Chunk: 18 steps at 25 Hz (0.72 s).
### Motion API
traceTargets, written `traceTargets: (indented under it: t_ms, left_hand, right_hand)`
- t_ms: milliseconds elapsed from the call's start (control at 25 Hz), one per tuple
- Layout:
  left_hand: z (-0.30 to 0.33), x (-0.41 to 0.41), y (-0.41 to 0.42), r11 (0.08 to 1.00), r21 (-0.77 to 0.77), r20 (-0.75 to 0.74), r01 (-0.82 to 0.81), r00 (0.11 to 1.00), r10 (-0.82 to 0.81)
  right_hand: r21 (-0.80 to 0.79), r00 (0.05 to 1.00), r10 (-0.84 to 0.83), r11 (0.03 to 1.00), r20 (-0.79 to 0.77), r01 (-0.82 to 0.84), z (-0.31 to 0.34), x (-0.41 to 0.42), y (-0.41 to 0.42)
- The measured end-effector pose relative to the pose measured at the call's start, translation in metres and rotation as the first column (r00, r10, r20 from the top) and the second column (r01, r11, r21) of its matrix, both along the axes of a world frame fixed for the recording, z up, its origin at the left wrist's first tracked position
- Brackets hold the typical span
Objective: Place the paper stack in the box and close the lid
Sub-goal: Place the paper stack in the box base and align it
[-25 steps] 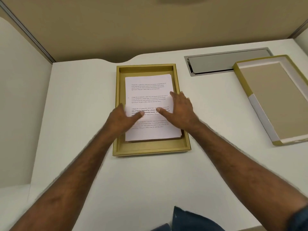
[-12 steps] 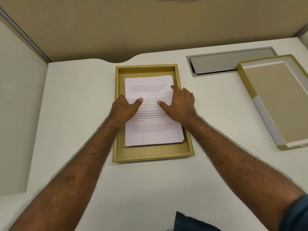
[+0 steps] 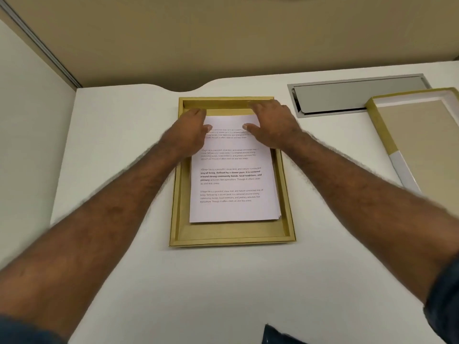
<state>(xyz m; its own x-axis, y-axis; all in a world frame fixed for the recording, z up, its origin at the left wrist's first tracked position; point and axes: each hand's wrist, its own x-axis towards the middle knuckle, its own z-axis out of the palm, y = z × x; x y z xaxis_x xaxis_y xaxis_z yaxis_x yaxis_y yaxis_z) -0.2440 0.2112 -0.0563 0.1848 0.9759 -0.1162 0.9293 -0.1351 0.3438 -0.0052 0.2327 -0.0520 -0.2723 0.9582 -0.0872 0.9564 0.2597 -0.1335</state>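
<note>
A shallow gold box lies open at the middle of the white desk. Inside it rests a stack of white printed paper, a little fanned at its lower right corner. My left hand lies flat on the stack's far left corner, fingers spread. My right hand presses flat on the far right corner, its fingertips reaching the box's far wall. Neither hand grips anything. The box lid, gold-edged with a tan inside, lies upturned at the right edge of the desk.
A grey metal cable hatch is set into the desk behind the lid. Tan partition walls close the desk at the back and left. A dark blue cloth edge shows at the near side.
Both hands have slid from the middle of the paper stack up to its far end. The stack stays in the box; the lid has not moved.
</note>
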Motion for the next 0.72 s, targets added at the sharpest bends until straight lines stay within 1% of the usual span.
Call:
traceTargets:
  t_ms: [80, 200, 280, 440, 600, 720]
  left_hand:
    - [-0.005, -0.004, 0.013, 0.997, -0.012, -0.071, 0.082, 0.994, -0.083]
    - [-0.014, -0.005, 0.024, 0.991, -0.032, -0.128, 0.129, 0.983, -0.132]
    - [-0.02, -0.004, 0.025, 0.99, -0.037, -0.149, 0.132, 0.979, -0.137]
    - [-0.029, -0.003, 0.025, 0.994, 0.002, -0.161, 0.11, 0.981, -0.108]
    - [-0.029, -0.002, 0.023, 0.994, 0.021, -0.132, 0.104, 0.986, -0.101]
    - [-0.026, -0.006, 0.005, 0.999, 0.041, -0.021, 0.035, 0.999, -0.035]
  right_hand:
    - [-0.043, 0.998, 0.03, 0.999, 0.057, -0.027, -0.003, 0.0, 0.008]
    - [-0.072, 0.993, 0.043, 0.997, 0.108, -0.035, -0.01, 0.001, 0.013]
    - [-0.073, 0.993, 0.036, 0.997, 0.11, -0.028, -0.015, 0.001, 0.013]
    - [-0.061, 0.995, 0.024, 0.998, 0.101, -0.018, -0.021, 0.002, 0.012]
    - [-0.052, 0.999, 0.032, 0.998, 0.02, -0.03, -0.021, 0.009, 0.004]
    - [-0.063, 0.995, 0.078, 0.995, -0.069, -0.082, -0.011, 0.018, -0.019]
